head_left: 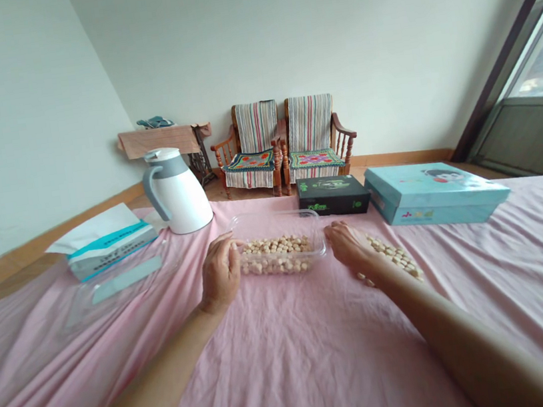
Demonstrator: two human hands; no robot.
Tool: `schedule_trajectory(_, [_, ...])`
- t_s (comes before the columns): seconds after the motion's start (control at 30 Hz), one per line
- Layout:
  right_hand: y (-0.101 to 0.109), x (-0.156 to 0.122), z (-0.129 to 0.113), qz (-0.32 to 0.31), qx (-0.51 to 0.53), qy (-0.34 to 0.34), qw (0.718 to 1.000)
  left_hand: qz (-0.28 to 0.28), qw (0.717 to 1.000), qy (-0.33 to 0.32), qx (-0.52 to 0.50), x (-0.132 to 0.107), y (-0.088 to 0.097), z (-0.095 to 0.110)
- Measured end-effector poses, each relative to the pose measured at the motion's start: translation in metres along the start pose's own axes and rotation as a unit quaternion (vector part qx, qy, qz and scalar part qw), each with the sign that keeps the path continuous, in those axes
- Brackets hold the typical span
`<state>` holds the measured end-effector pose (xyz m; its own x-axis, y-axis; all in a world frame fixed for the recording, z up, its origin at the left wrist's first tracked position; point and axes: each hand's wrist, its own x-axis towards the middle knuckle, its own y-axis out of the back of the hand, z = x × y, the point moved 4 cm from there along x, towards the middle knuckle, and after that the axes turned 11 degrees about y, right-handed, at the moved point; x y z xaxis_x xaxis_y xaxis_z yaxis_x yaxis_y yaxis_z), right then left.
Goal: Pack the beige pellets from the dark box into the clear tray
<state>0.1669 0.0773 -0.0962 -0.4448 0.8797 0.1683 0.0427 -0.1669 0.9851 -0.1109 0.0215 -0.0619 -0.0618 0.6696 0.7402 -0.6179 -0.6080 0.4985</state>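
A clear plastic container (pixel 279 256), part-filled with small round beige pieces that look like nuts or beans (pixel 277 246), sits in front of me. My left hand (pixel 220 268) grips its left side, with the thumb and fingers at the rim. Just off the container's right end is my right hand (pixel 348 243), its fingers curled inward; whatever they hold is hidden. Beside my right wrist a loose pile of the same beige pieces (pixel 395 257) lies on the cloth, and a few stray ones (pixel 365 279) lie closer to me.
Pink cloth (pixel 284 363) covers the surface. To the left are a clear plastic lid (pixel 116 289), a tissue pack (pixel 110 243) and a white-grey jug (pixel 180 196). A black box (pixel 334 196) and a light-blue box (pixel 436 194) stand at back right. Two wooden chairs (pixel 312 134) are beyond.
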Motion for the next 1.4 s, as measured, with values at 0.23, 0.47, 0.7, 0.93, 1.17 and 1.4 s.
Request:
schedule_trajectory(0.23, [0.021,-0.006,0.003,0.028,0.025,-0.050,0.998,-0.001,1.000,-0.001,-0.002,0.000,0.000,0.000])
schedule_trajectory(0.47, [0.086,-0.008,-0.010,0.239,0.245,0.018,0.939,-0.002,1.000,0.009,-0.002,0.000,-0.001,-0.001])
schedule_trajectory(0.7, [0.063,-0.008,0.012,0.185,0.112,-0.044,0.975,-0.002,1.000,0.006,-0.006,0.000,0.000,0.002])
schedule_trajectory(0.93, [0.005,-0.004,0.034,0.027,-0.017,-0.053,0.998,-0.005,1.000,0.002,-0.007,0.000,0.000,0.001])
schedule_trajectory(1.17, [0.015,-0.006,0.032,0.059,-0.002,-0.070,0.996,-0.007,1.000,0.008,-0.001,0.000,0.000,-0.001])
schedule_trajectory(1.4, [0.081,-0.011,0.005,0.243,0.251,-0.039,0.936,-0.006,1.000,0.006,-0.007,0.000,-0.001,-0.002])
